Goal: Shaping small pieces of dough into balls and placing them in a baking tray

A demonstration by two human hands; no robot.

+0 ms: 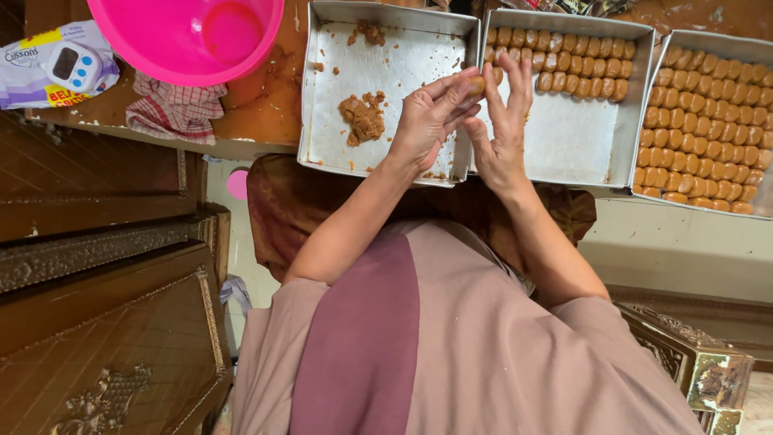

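Nearest to us, the pink and mauve garment (451,338) fills the lower frame, with both bare forearms rising from it toward 12 o'clock. Our left hand (428,121) and right hand (501,129) meet above the gap between two metal trays. A small brown dough piece (477,84) sits between the fingertips of both hands; the left fingers (451,87) are pressed against it from 9 o'clock, the right fingers (515,80) stand nearly straight at its 3 o'clock side, touching it. Both grips are together on the dough piece.

Behind the left hand lies the left tray (322,97), which holds a loose brown dough lump (364,119) and crumbs. Behind the right hand lies the middle tray (572,137), with two rows of formed brown pieces (564,60) along its far edge. At 2 o'clock, the right tray (668,48) is nearly filled with the same pieces.

At 10 o'clock we see a checked cloth (173,109), a pink plastic basin (189,36), and a white digital timer (72,66) resting on a printed packet (24,80). Carved dark wood furniture (105,322) occupies 8 o'clock.
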